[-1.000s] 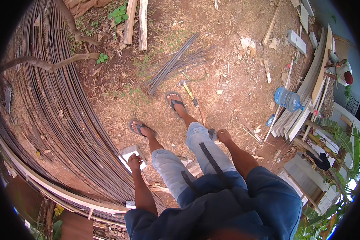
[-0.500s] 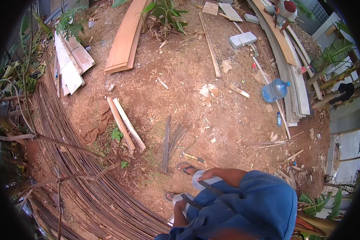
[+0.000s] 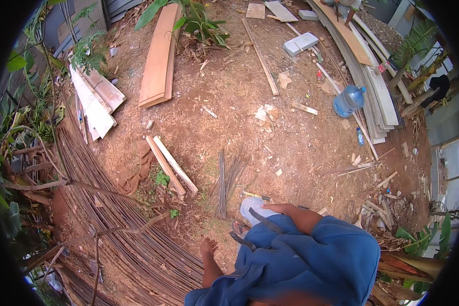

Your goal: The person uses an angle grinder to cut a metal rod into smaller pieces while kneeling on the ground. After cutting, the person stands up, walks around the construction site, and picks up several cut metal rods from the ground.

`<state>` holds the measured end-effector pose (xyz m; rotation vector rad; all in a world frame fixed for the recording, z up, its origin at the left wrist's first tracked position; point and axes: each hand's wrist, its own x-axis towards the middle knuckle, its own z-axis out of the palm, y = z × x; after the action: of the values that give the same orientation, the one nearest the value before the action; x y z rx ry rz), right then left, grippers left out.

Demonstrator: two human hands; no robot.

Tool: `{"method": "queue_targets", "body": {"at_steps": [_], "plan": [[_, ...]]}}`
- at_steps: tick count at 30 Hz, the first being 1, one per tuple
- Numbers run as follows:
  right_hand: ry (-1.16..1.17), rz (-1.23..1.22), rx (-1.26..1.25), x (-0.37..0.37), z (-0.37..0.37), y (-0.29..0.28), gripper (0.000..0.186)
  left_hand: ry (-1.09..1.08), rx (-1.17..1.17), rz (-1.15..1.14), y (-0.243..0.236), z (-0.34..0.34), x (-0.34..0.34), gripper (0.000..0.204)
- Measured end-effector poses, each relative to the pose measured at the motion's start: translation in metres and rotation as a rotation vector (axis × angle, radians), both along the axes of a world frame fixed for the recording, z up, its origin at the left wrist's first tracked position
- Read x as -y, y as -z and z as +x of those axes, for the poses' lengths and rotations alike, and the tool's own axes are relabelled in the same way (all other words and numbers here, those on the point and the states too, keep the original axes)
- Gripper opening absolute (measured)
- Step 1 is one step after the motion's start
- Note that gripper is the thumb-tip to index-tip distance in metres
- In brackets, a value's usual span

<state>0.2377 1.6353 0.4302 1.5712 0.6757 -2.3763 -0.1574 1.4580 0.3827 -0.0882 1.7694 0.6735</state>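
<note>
My left hand (image 3: 208, 246) hangs away from my leg, fingers loosely bent and apart, with nothing seen in it. Beneath it lie bare ground and the edge of a long bundle of thin rusty bars (image 3: 132, 219). My right hand (image 3: 276, 208) rests on the pale trouser leg (image 3: 252, 206) at my knee, its fingers stretched out. Two dark straps, one a black strap (image 3: 266, 222), dangle over my blue clothing. Just ahead of my sandalled foot (image 3: 239, 227) a hammer (image 3: 257, 195) lies on the soil. Beside it is a small bundle of short metal rods (image 3: 222, 183).
Two wooden strips (image 3: 166, 166) lie ahead on the left, with a stack of brown boards (image 3: 160, 56) beyond. A blue water jug (image 3: 349, 100) stands near long planks (image 3: 364, 86) at right, where another person (image 3: 348, 7) works. Bare branches (image 3: 117, 188) reach in from the left.
My left hand has come off my leg and swung outward to the left. My right hand stays by my knee. My view has shifted, and my right leg appears farther forward.
</note>
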Motion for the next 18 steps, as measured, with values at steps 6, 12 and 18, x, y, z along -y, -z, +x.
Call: {"method": "queue_targets", "body": {"at_steps": [6, 12, 18], "plan": [[0.197, 0.119, 0.047, -0.059, 0.029, -0.016, 0.095, 0.186, 0.061, -0.362, 0.001, 0.039, 0.039, 0.047], [0.279, 0.19, 0.391, -0.134, 0.089, 0.057, 0.104, 0.261, 0.044, -0.312, -0.005, 0.068, -0.046, 0.046], [0.335, -0.013, 0.375, -0.279, 0.205, 0.079, 0.09, 0.126, -0.044, -0.257, -0.027, 0.117, -0.264, 0.047]]}}
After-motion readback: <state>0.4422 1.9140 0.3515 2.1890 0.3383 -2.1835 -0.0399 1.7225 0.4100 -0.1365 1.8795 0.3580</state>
